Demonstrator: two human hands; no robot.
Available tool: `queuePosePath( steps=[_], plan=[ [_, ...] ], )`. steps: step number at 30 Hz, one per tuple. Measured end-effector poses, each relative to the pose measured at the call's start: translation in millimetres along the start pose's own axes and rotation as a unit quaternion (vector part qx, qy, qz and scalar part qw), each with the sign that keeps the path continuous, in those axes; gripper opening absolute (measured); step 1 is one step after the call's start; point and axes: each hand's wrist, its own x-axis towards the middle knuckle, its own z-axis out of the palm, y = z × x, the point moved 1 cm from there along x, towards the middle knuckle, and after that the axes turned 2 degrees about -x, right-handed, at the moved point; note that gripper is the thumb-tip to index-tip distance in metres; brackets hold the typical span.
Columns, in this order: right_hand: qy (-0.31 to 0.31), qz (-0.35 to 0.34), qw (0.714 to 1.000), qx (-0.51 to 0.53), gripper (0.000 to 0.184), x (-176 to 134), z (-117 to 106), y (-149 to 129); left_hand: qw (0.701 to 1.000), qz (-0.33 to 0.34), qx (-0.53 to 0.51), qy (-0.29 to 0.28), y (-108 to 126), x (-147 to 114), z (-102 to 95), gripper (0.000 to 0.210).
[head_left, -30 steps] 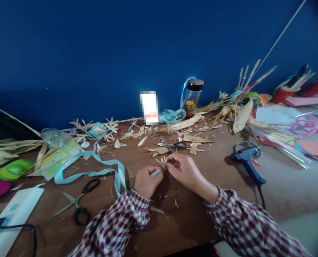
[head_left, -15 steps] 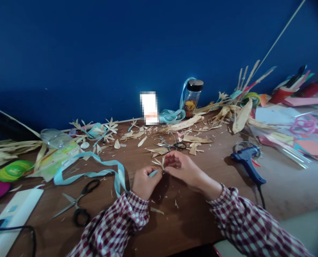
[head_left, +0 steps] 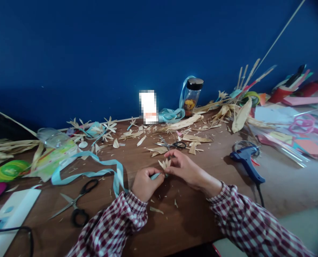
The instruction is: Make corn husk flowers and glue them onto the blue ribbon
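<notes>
Between my hands, over the middle of the table, is a small pale flower of dry husk strips, its petals pointing up. My left hand is closed, thumb and forefinger pinching a light blue ribbon just under the petals. The ribbon trails from this hand to the left over the wood in a loose loop. My right hand is closed at the flower's right side, its thumb and fingertips at the petals and base. The flower's stem is mostly hidden by the fingers.
Black-handled scissors lie open at the left, near a white power strip. Other scissors lie beyond my hands among husk scraps. A blue glue gun is at the right. A lidded jar stands by the wall.
The flower has turned, so its petals now spread upright toward my right fingers. My right fingertips have closed in on its base. My left hand keeps its pinch on the ribbon.
</notes>
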Motion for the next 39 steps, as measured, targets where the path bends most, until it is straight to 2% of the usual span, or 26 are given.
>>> queuePosePath(
  steps=[12,22,28,33,39],
  plan=[
    [-0.03,0.006,0.999,-0.019,0.035,0,-4,-5,0.999,-0.013,-0.003,-0.051,4,-1,-2.4,0.026],
    [0.031,-0.05,0.992,-0.109,0.034,0,1,-9,0.999,-0.008,-0.025,-0.035,1,-2,1.9,0.026],
    [0.06,-0.044,0.988,-0.138,0.033,-1,4,-14,1.0,-0.003,-0.004,-0.008,-4,-1,3.9,0.027],
    [0.058,-0.06,0.987,-0.135,0.033,-1,4,-12,0.999,0.022,-0.015,-0.031,-7,-1,2.4,0.027],
    [0.065,-0.079,0.983,-0.155,0.032,-1,5,-10,0.998,0.035,-0.042,-0.02,-6,-4,2.5,0.035]
  ],
)
